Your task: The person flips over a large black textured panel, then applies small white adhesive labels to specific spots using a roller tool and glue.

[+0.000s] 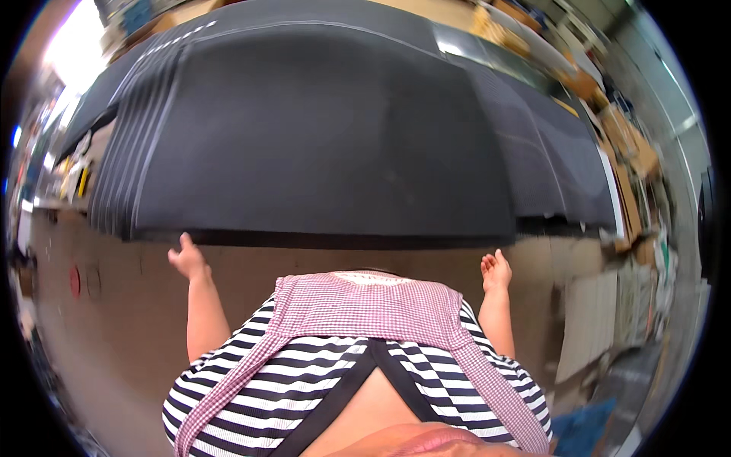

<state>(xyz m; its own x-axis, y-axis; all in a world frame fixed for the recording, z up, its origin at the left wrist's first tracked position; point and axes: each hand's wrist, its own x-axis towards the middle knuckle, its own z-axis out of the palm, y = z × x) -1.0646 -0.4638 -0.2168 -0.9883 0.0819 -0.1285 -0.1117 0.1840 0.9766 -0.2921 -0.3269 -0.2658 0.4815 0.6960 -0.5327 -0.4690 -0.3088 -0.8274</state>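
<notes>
A thick stack of large black sheets [320,145] lies before me, its front edge running across the view. At the left the sheets are fanned into several stepped, pale-lined edges. My left hand [188,261] is just below the front edge near the left corner, thumb raised toward it and fingers apart; whether the thumb touches the edge I cannot tell. Near the right corner, my right hand [496,271] is held below the edge, palm turned up and fingers loosely bent with nothing in them. A small gap shows between its fingertips and the stack.
Dark grey sheets [560,156] lie to the right of the stack. Beyond them are cardboard boxes [628,141] and a pale panel [586,324] leaning low at the right. Small tools and a yellow item [82,181] lie at the left. Brown floor [122,320] shows below.
</notes>
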